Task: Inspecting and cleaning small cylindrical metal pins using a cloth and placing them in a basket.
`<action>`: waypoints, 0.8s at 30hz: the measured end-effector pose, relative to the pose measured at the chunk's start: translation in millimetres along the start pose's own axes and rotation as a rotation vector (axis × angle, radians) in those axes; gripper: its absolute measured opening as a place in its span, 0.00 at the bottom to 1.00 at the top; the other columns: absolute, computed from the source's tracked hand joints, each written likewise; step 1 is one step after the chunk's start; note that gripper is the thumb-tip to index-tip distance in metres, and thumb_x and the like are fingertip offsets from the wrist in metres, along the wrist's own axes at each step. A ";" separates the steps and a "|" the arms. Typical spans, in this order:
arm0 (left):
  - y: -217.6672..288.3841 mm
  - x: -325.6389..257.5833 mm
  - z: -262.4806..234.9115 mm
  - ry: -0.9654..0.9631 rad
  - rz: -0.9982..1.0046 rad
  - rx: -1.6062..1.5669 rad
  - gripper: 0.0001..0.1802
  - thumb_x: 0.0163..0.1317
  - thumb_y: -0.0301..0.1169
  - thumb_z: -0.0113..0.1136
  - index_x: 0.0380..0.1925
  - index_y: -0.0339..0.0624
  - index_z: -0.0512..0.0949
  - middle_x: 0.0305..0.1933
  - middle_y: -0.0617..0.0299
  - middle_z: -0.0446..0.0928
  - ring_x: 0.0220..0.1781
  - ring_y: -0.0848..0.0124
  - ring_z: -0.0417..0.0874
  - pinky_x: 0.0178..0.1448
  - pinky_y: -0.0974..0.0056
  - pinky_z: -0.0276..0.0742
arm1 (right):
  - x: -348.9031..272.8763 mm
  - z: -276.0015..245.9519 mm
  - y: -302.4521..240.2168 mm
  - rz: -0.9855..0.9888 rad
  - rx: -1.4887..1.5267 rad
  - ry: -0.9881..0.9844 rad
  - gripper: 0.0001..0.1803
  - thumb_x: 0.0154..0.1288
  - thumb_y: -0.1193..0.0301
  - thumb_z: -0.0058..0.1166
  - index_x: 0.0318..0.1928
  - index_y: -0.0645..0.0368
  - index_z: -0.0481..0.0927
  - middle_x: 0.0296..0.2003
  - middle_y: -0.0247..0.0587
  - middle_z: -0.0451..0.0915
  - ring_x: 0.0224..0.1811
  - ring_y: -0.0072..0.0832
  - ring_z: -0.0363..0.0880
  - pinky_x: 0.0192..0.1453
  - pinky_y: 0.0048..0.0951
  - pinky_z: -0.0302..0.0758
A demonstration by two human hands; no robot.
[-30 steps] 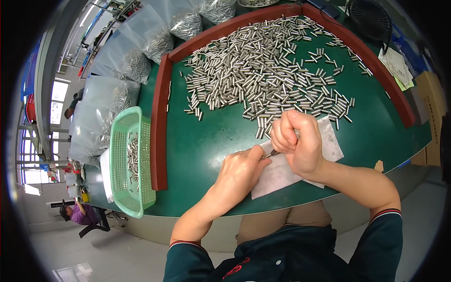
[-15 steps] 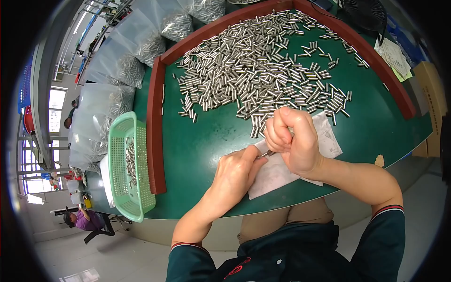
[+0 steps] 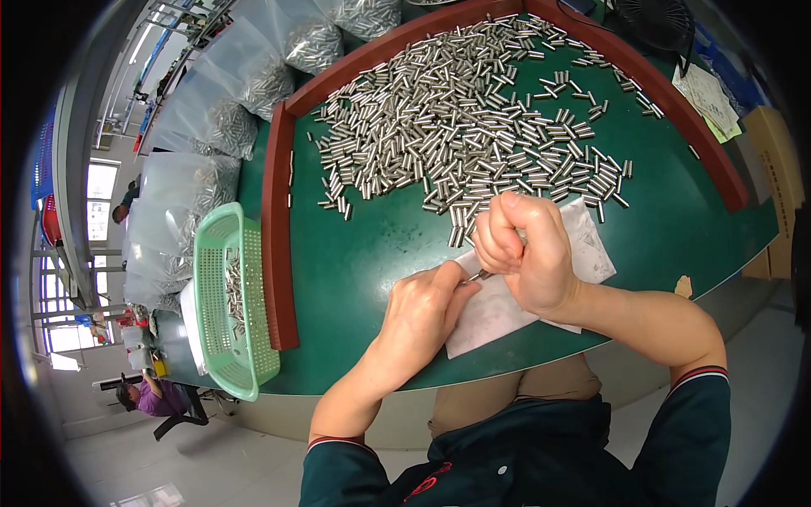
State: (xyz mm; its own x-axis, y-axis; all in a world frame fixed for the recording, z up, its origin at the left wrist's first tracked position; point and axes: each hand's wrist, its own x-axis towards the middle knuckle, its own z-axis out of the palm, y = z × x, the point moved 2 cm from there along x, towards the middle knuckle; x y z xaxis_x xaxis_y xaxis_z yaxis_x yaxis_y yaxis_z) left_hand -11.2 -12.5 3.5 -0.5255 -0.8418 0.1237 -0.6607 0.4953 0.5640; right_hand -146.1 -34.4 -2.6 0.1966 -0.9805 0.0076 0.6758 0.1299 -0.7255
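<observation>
My left hand (image 3: 418,313) is closed, thumb and forefinger pinched on a small metal pin (image 3: 471,280) that is mostly hidden. My right hand (image 3: 534,258) makes a fist right beside it, and a short dark tip (image 3: 484,275) pokes out under its fingers toward the pin. What the fist holds is otherwise covered. Beneath both hands lies a stained white cloth (image 3: 486,325). Just beyond them spreads a large heap of short shiny metal pins (image 3: 448,118) on the green tabletop (image 3: 355,270).
A dark red wooden border (image 3: 279,245) frames the heap. On the left stand a light green basket (image 3: 221,338) with some pins in it and several clear bags of metal parts (image 3: 232,127). A black fan (image 3: 655,21), papers (image 3: 705,97) and a cardboard box (image 3: 773,169) are at the right.
Both hands keep the same hold and place. The view has shifted very slightly; nothing on the table has visibly moved.
</observation>
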 end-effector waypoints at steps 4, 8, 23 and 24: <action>-1.8 0.1 -1.2 -0.013 -0.024 -0.001 0.10 0.49 0.24 0.58 0.21 0.36 0.66 0.15 0.51 0.69 0.18 0.54 0.72 0.21 0.58 0.66 | 0.7 0.8 1.5 -0.009 0.001 -0.008 0.21 0.62 0.65 0.32 0.12 0.54 0.55 0.08 0.30 0.53 0.11 0.17 0.45 0.16 0.21 0.46; -2.0 -0.6 -3.1 -0.007 -0.017 -0.012 0.10 0.48 0.24 0.58 0.20 0.36 0.66 0.15 0.51 0.70 0.18 0.54 0.72 0.21 0.58 0.66 | 0.5 2.1 0.7 0.007 0.037 -0.015 0.19 0.60 0.68 0.33 0.12 0.56 0.55 0.10 0.27 0.55 0.13 0.14 0.48 0.17 0.19 0.49; -2.6 1.9 -1.2 -0.039 0.007 -0.021 0.09 0.48 0.23 0.57 0.20 0.36 0.66 0.17 0.52 0.72 0.20 0.54 0.73 0.22 0.57 0.67 | 0.4 5.3 5.8 -0.027 -0.130 -0.058 0.19 0.59 0.69 0.34 0.12 0.59 0.55 0.10 0.30 0.56 0.15 0.17 0.52 0.19 0.22 0.53; -3.9 2.6 -0.3 -0.037 0.026 -0.028 0.08 0.48 0.22 0.57 0.20 0.36 0.66 0.17 0.52 0.72 0.21 0.54 0.73 0.23 0.57 0.67 | 1.0 5.0 8.9 -0.085 -0.201 -0.066 0.19 0.59 0.68 0.34 0.13 0.60 0.55 0.10 0.31 0.56 0.15 0.17 0.52 0.19 0.22 0.53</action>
State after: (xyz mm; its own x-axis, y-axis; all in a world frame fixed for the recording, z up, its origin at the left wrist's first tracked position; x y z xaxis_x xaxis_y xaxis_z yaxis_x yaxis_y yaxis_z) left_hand -9.9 -16.7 1.9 -0.5616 -0.8202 0.1089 -0.6316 0.5100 0.5839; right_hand -136.3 -33.4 -5.5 0.1952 -0.9740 0.1151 0.5380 0.0082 -0.8429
